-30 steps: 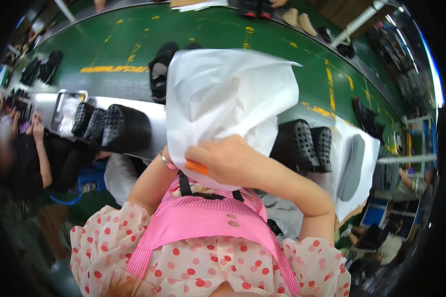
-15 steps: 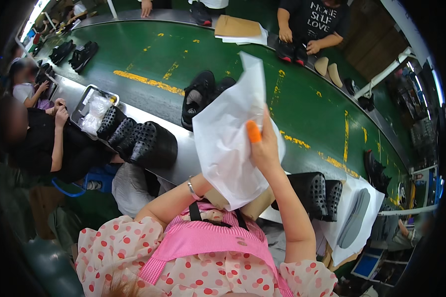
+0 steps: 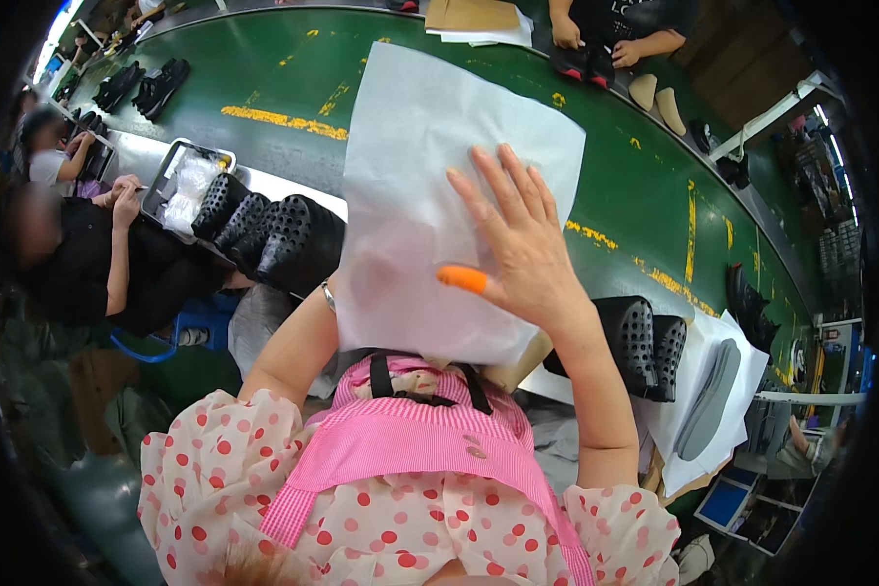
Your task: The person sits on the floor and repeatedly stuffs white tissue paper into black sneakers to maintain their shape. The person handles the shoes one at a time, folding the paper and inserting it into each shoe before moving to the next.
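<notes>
- The white wrapping sheet (image 3: 430, 186) stands up in front of me, a thin, roughly square piece of tissue. My right grip (image 3: 518, 244) lies spread flat against its right half; my left is hidden behind it.
- A flat brown cardboard piece (image 3: 471, 14) lies at the far edge of the green table (image 3: 635, 195), on a few white sheets (image 3: 488, 37).
- More white sheets (image 3: 708, 415) lie to my right, under a grey insole.
- A clear plastic bag (image 3: 188, 186), crumpled, sits in a grey metal tray (image 3: 161, 181) to my left.
</notes>
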`<state>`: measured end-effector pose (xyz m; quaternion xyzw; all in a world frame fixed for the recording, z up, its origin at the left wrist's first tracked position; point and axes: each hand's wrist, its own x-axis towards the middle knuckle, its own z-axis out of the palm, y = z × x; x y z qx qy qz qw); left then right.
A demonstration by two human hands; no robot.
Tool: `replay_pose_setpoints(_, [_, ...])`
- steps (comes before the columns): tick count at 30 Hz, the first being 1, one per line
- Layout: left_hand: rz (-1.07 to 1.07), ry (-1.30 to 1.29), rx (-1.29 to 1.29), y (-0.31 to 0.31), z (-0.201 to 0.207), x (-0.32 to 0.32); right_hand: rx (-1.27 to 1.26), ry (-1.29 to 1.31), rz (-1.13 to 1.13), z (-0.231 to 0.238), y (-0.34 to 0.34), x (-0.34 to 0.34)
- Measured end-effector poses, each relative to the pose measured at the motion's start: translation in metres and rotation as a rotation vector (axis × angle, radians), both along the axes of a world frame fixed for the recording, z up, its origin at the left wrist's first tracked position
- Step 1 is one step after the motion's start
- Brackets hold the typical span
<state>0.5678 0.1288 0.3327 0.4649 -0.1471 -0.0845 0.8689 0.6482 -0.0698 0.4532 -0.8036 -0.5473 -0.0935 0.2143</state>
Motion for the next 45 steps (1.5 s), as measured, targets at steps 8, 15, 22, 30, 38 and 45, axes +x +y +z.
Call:
replay_pose_setpoints(8, [0.158, -0.090, -0.067, -0.037, -0.025, -0.029, 0.162, 0.109, -0.232, -0.051, 0.004, -0.012])
replay_pose_setpoints(15, [0.349, 0.049, 0.148, -0.041, -0.019, -0.028, 0.248, 0.497, -0.263, -0.070, -0.009, -0.027])
replay_pose_setpoints(22, [0.430, 0.080, 0.109, -0.040, -0.018, -0.029, 0.130, 0.563, -0.319, -0.057, -0.003, -0.020])
replay_pose_setpoints(30, [0.501, -0.084, 0.708, -0.037, -0.010, -0.025, 0.009, 0.694, -0.354, -0.041, -0.001, -0.018])
replay_pose_setpoints(38, [0.225, 0.299, -0.283, -0.032, -0.012, -0.005, -0.022, 0.645, -0.284, -0.049, 0.000, -0.023])
replay_pose_setpoints(45, [0.258, 0.266, -0.186, -0.030, -0.010, 0.000, -0.046, 0.806, -0.328, -0.033, 0.003, -0.016])
